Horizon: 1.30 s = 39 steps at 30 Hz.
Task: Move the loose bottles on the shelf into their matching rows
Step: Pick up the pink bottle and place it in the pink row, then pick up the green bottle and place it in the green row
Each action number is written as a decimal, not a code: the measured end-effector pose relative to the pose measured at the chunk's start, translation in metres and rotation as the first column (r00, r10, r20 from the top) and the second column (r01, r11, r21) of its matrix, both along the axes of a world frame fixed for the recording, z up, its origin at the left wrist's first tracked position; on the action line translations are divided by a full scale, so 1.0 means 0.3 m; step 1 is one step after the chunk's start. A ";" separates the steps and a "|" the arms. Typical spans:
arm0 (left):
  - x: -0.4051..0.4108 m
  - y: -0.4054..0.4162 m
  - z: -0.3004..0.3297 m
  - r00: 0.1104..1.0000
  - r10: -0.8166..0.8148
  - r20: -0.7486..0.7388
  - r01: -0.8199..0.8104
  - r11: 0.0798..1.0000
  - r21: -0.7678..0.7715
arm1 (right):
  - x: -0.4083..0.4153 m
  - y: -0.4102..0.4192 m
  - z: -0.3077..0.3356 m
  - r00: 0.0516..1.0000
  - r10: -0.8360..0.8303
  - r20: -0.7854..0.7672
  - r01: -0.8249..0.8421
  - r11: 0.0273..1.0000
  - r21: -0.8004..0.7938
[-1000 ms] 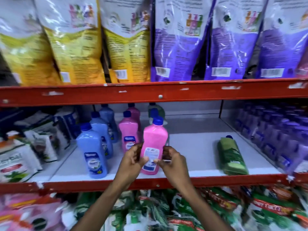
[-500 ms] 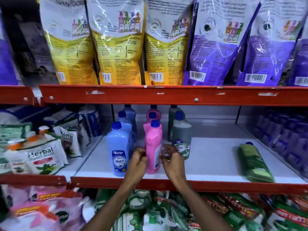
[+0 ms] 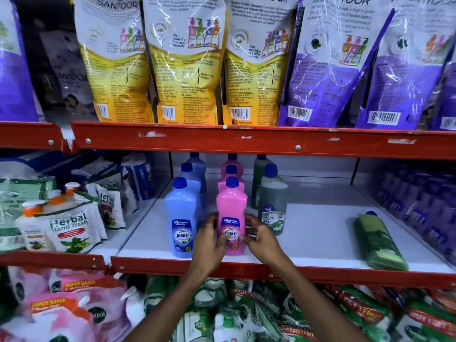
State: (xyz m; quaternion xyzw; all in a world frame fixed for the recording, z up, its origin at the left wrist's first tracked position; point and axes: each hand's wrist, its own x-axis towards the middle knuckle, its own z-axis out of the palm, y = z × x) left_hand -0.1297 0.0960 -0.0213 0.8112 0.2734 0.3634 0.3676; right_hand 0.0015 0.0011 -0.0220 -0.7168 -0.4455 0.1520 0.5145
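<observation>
A pink bottle [image 3: 232, 208] with a blue cap stands upright at the front of the pink row on the white shelf [image 3: 313, 238]. My left hand [image 3: 209, 239] wraps its lower left side and my right hand [image 3: 259, 236] its lower right; both grip it. Left of it runs a row of blue bottles [image 3: 182, 215]. Right of it and further back stand two dark green bottles [image 3: 272, 206]. A lighter green bottle [image 3: 378, 240] lies on its side near the shelf's right front, apart from the rows.
Purple bottles [image 3: 419, 208] fill the bay to the right. Herbal hand wash pouches and pump bottles [image 3: 69, 225] crowd the left bay. Yellow and purple refill pouches stand on the red shelf above [image 3: 246, 141]. Green and pink pouches lie below.
The pink bottle has been turned so its label faces forward, standing in front of the pink row. Both hands stay on it. The view has shifted left.
</observation>
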 end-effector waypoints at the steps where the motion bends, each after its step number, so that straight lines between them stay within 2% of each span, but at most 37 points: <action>1: -0.002 -0.005 -0.004 1.000 0.002 -0.003 -0.002 1.000 0.010 | 0.000 0.001 -0.003 1.000 -0.002 0.000 0.002 1.000 0.005; 15: -0.054 -0.014 -0.058 0.999 -0.009 0.031 0.008 1.000 0.030 | -0.042 -0.037 0.005 0.997 0.080 -0.004 -0.080 0.997 0.011; 17: -0.074 -0.044 -0.069 0.999 0.030 0.025 -0.032 0.994 0.108 | -0.053 -0.068 0.010 0.998 0.059 0.025 -0.060 0.998 0.019; 19: -0.096 -0.086 -0.075 0.990 0.118 0.072 -0.133 0.957 0.256 | -0.052 -0.118 0.005 0.986 -0.062 0.156 0.052 0.996 0.066; 21: -0.089 -0.130 -0.058 0.982 0.126 0.144 -0.181 0.856 0.485 | -0.029 -0.189 0.003 0.916 -0.244 0.317 0.201 0.966 0.164; 23: -0.040 -0.176 -0.030 0.988 0.042 0.149 -0.133 0.721 0.680 | 0.020 -0.265 0.014 0.778 -0.383 0.498 0.313 0.924 0.221; 24: -0.001 -0.204 -0.012 0.993 0.009 0.118 -0.094 0.670 0.737 | 0.056 -0.306 0.019 0.677 -0.421 0.603 0.362 0.904 0.225; 26: 0.093 -0.261 0.015 0.999 -0.016 0.028 -0.011 0.627 0.779 | 0.135 -0.385 0.026 0.500 -0.451 0.739 0.473 0.857 0.203; 28: 0.191 -0.310 0.018 0.998 -0.005 -0.058 0.049 0.621 0.783 | 0.210 -0.460 0.027 0.420 -0.457 0.784 0.582 0.798 0.154; 31: 0.360 -0.391 0.008 0.981 -0.013 -0.192 0.158 0.627 0.763 | 0.330 -0.580 0.012 0.400 -0.475 0.784 0.704 0.707 0.069; 33: 0.466 -0.442 -0.004 0.952 -0.055 -0.300 0.257 0.675 0.691 | 0.403 -0.649 0.004 0.442 -0.497 0.747 0.752 0.659 -0.006; 36: 0.627 -0.524 -0.024 0.886 -0.231 -0.402 0.395 0.829 0.395 | 0.518 -0.735 -0.010 0.578 -0.553 0.600 0.781 0.587 -0.211; 39: 0.779 -0.584 -0.014 0.839 -0.371 -0.397 0.401 0.916 -0.007 | 0.604 -0.785 0.001 0.698 -0.649 0.303 0.716 0.634 -0.291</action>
